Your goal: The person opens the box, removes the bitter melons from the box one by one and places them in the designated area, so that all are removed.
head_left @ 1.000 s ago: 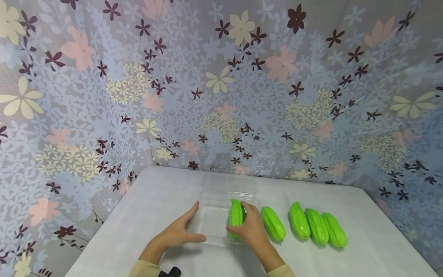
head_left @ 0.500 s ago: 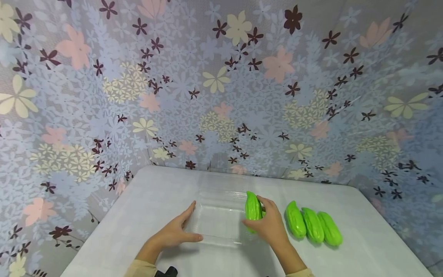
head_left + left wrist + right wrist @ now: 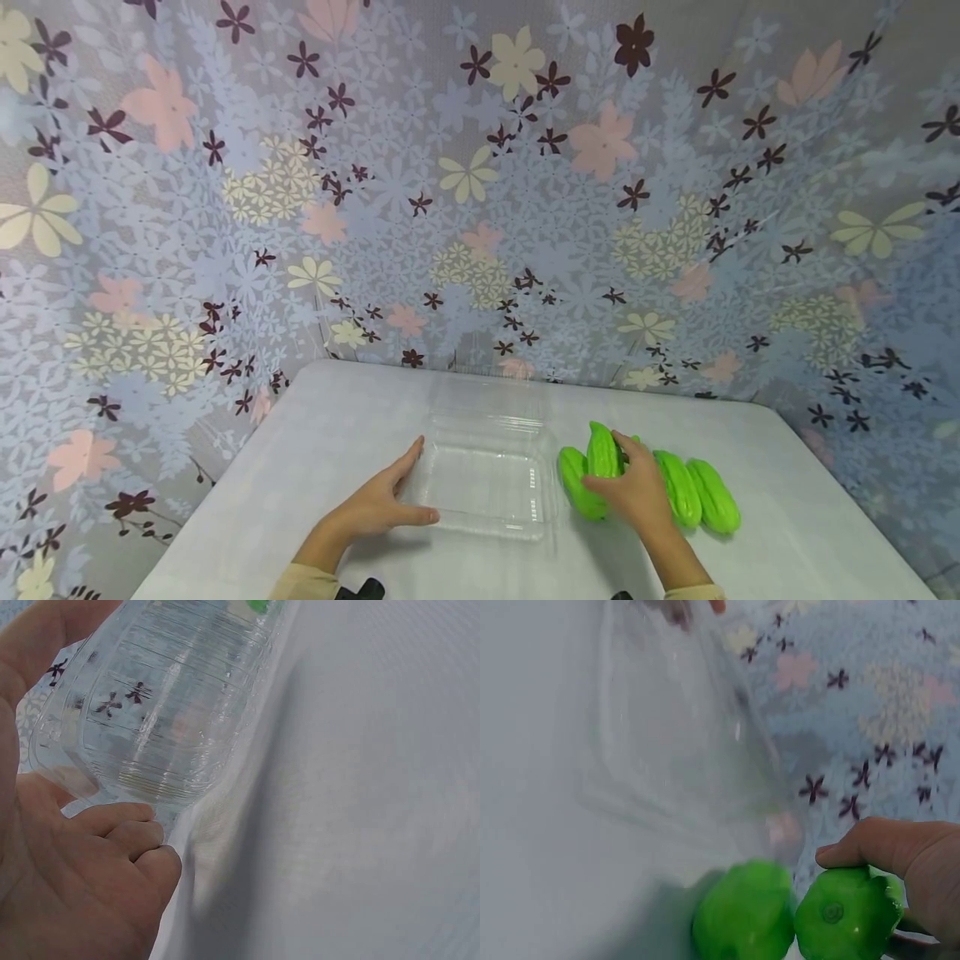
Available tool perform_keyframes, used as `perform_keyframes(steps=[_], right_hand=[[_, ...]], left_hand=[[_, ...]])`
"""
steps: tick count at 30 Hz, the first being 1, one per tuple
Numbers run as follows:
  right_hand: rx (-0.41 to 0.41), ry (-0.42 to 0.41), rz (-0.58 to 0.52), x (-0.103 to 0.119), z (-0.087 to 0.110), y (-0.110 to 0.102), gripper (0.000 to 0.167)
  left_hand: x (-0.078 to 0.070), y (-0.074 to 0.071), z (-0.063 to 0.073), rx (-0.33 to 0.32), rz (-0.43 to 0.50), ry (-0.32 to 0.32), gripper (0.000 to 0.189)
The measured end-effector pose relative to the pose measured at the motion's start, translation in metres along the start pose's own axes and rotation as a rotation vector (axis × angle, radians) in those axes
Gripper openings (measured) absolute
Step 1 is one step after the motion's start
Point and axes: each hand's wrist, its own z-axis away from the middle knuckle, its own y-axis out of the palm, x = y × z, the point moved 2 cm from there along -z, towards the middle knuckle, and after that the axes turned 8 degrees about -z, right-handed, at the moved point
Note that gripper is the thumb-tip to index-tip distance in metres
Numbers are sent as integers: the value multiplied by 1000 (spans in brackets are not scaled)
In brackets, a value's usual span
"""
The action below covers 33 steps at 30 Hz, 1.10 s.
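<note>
My right hand point(image 3: 637, 487) grips a bright green ridged gourd point(image 3: 603, 454) from its right side. The thumb lies over it near its blunt end in the right wrist view. Another green gourd point(image 3: 573, 475) lies just left of the held one, overlapped by it. My left hand point(image 3: 382, 496) holds the left side of a clear plastic container point(image 3: 480, 483), thumb at the front corner and a finger at the back one. In the left wrist view the other fingers point(image 3: 139, 832) curl beside the ribbed wall. Nothing lies inside the container.
Right of my right hand, two more green gourds point(image 3: 712, 496) lie side by side, and part of another shows behind the hand. The container's clear lid point(image 3: 487, 396) opens toward the back. A flowered wall covering point(image 3: 480, 208) rises behind the white table point(image 3: 352, 400).
My right hand has carried the green gourd out of the container and rightward, over the gourds beside it. My left hand has stayed at the container's left side.
</note>
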Motion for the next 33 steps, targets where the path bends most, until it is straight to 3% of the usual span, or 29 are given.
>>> perform_keyframes(steps=[6,14,22,27,33], right_hand=[[38,10,67,-20,-12,-10,94],[99,-2,141,-22,-14,-15,92],[130,-90,223,-26,-18,-14,89],[124,-177,381,-30,-21,-5,87],[154,-107,440,-31,-16,0,94]], left_hand=[[0,0,1,0,9,-10,115],[-1,1,1,9,27,-5,115],[0,1,1,5,21,-3,115],[0,0,1,7,24,7,114],[-2,-1,1,13,31,12,113]])
